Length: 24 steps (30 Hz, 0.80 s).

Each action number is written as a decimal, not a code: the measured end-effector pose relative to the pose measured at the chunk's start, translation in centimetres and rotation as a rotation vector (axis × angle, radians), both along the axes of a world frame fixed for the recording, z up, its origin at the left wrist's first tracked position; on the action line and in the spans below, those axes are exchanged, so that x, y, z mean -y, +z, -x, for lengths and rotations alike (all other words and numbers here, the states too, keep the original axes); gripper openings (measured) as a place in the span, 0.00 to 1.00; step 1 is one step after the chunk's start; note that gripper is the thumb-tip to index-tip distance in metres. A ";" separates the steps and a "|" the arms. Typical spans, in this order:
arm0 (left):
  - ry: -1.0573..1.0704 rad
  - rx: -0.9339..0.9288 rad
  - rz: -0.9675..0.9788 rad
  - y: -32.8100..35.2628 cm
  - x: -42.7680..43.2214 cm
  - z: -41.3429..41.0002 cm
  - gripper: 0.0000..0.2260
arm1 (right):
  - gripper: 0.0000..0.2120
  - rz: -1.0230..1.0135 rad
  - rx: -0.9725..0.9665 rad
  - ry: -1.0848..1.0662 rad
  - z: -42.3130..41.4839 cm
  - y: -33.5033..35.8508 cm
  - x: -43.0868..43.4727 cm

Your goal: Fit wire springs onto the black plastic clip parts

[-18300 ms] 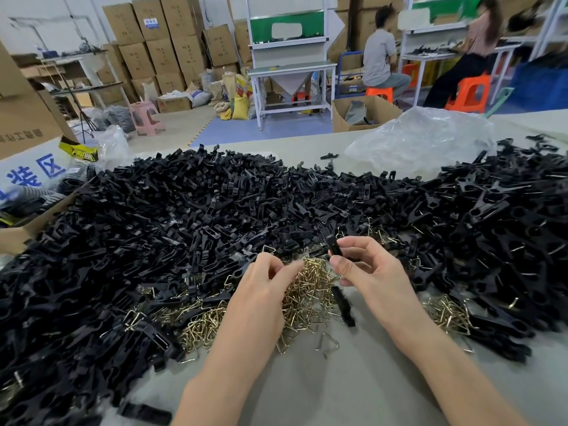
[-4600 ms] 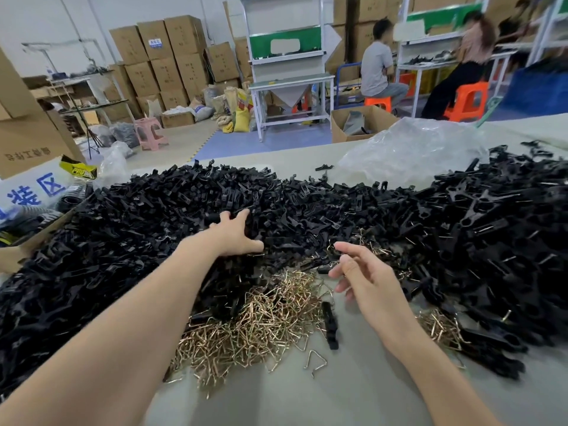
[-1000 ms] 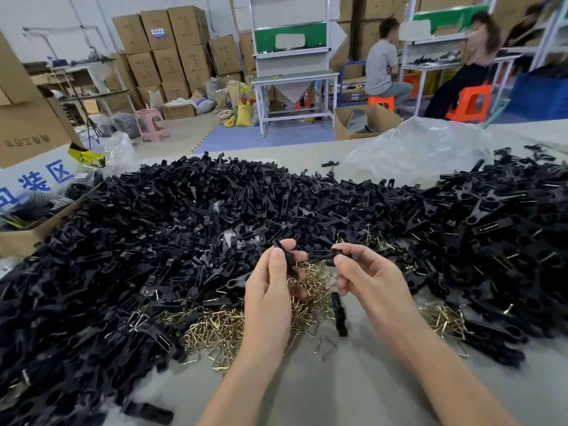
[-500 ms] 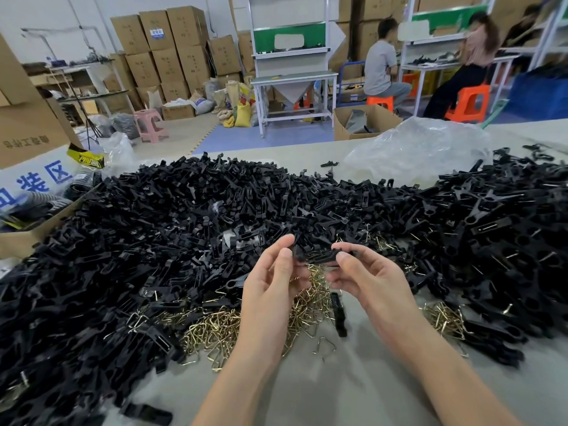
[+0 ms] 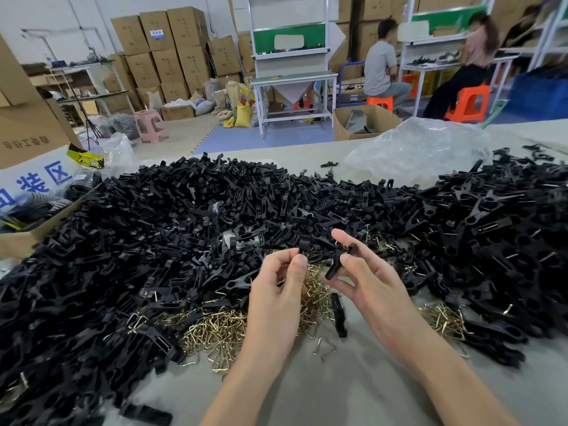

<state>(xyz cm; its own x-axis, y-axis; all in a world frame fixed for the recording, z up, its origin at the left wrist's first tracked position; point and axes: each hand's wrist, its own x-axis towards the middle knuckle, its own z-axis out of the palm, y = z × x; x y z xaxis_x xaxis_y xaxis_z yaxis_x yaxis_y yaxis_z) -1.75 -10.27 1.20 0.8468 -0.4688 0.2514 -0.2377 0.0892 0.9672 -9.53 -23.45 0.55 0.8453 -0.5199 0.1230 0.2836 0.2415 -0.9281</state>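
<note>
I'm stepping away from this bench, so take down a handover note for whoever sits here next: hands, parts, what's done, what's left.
Left hand pinches one black plastic clip part between thumb and fingertips.
Right hand holds a second black plastic clip part; the two parts are apart, not joined.
Stock: heap of loose black plastic clip parts spread across the grey table; gold-coloured wire springs piled on it below the hands.
Done: both parts picked up. Whether a spring sits on either is unclear.
Left: fit a spring to this pair, then probably work on through the heap.
</note>
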 end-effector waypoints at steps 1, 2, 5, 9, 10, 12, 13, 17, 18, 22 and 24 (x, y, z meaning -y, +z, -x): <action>-0.028 -0.023 0.022 0.0 0.0 0.0 0.07 | 0.18 0.004 -0.003 0.010 0.1 0.1 -0.1; -0.053 -0.044 0.037 0.0 0.1 -0.1 0.07 | 0.18 0.006 -0.008 0.019 0.1 0.2 -0.1; -0.119 -0.137 0.085 0.1 0.1 0.0 0.11 | 0.18 -0.006 -0.028 0.040 0.2 0.5 -0.2; -0.170 -0.277 0.184 0.4 0.2 -0.1 0.16 | 0.18 -0.025 -0.032 0.064 0.2 0.5 -0.2; -0.183 -0.311 0.199 0.4 0.2 -0.2 0.15 | 0.18 -0.022 -0.032 0.066 0.1 0.4 -0.2; -0.204 -0.351 0.202 0.4 0.1 -0.2 0.15 | 0.18 -0.009 -0.033 0.061 0.0 0.4 -0.3; -0.215 -0.357 0.194 0.3 0.2 -0.2 0.15 | 0.18 -0.002 -0.036 0.056 0.0 0.4 -0.3; -0.265 -0.359 0.179 0.2 0.2 -0.1 0.14 | 0.18 0.021 -0.057 0.042 0.1 0.5 -0.4; -0.271 -0.364 0.183 0.2 0.2 -0.1 0.12 | 0.18 0.025 -0.061 0.044 0.1 0.5 -0.4; -0.278 -0.376 0.183 0.2 0.2 -0.2 0.13 | 0.18 0.060 -0.071 0.065 0.4 0.8 -0.5; -0.268 -0.387 0.174 0.2 0.3 -0.3 0.12 | 0.19 0.096 -0.082 0.073 0.4 0.7 -0.3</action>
